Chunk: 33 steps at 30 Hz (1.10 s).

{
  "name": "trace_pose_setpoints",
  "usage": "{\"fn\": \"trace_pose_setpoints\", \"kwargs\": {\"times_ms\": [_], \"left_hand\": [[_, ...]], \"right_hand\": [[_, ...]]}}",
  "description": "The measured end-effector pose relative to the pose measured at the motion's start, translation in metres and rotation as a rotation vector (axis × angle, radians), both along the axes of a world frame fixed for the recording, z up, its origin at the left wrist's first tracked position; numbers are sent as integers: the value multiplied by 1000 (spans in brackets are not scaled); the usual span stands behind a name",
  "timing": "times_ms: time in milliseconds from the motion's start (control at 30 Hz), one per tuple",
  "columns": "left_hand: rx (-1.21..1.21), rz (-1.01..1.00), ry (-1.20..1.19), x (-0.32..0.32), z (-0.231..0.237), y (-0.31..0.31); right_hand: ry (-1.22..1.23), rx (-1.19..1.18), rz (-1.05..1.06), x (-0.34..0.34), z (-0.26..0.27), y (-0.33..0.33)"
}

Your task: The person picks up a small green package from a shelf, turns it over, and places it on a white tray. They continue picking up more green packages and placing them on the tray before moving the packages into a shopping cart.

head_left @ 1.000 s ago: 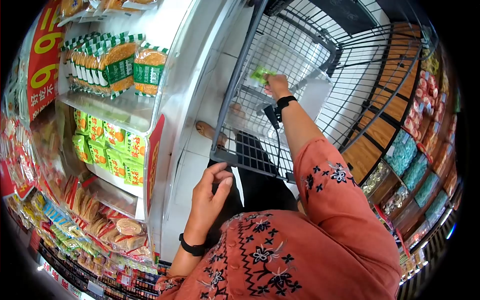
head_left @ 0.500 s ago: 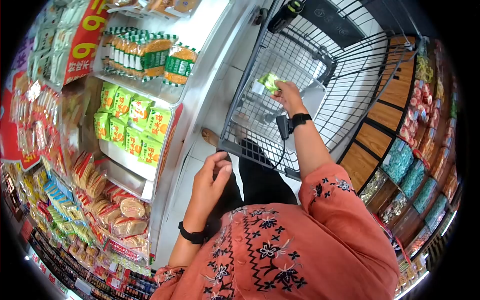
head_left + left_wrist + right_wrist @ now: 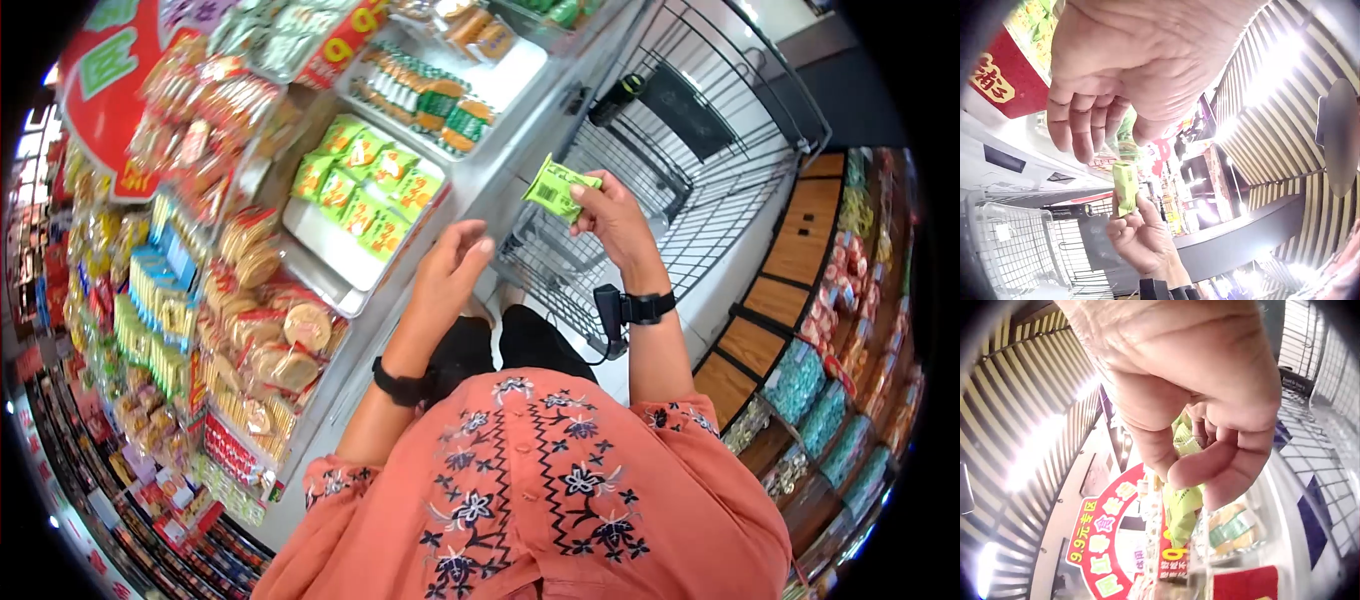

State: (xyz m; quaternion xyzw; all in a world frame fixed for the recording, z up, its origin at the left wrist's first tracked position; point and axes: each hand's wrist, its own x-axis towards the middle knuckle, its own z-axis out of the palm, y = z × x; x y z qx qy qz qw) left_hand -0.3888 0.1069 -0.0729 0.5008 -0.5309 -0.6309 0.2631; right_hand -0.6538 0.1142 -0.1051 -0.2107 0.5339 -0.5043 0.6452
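Observation:
My right hand [image 3: 618, 222] pinches a small green snack packet [image 3: 556, 188] by one end, thumb against fingers, above the near side of the shopping cart [image 3: 560, 250]. In the right wrist view the packet [image 3: 1184, 509] hangs from between thumb and fingertips. My left hand [image 3: 447, 268] hovers beside the shelf edge with loosely bent fingers and nothing in them; the left wrist view shows its palm [image 3: 1141, 56] over the packet [image 3: 1125, 186]. Matching green packets [image 3: 362, 185] lie in rows in a white shelf tray [image 3: 330, 245] to the left.
Bagged round crackers [image 3: 300, 330] and green-labelled pastries [image 3: 440, 105] fill the stepped display on the left. A dark bottle-like object [image 3: 618, 98] sits at the cart's far left corner. Wooden bins [image 3: 755, 345] with wrapped sweets [image 3: 795, 375] line the right side.
My right hand has lifted the green packet up out of the cart and back toward my body. The head view has turned, bringing more of the left display into sight.

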Motion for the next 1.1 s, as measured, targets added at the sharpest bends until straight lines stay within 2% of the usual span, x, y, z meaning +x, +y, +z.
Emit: {"fn": "trace_pose_setpoints", "kwargs": {"times_ms": [133, 267, 467, 667, 1100], "left_hand": [[38, -30, 112, 13, 23, -4], [83, 42, 246, 35, 39, -2], [114, 112, 244, 84, 33, -1], [134, 243, 326, 113, 42, 2], [133, 269, 262, 137, 30, 0]], "right_hand": [[62, -53, 191, 39, 35, 3], [70, -64, 310, 84, 52, 4], [20, -85, 448, 129, 61, -2], [-19, -142, 439, 160, 65, -10], [312, -253, 419, 192, 57, -16]]}}
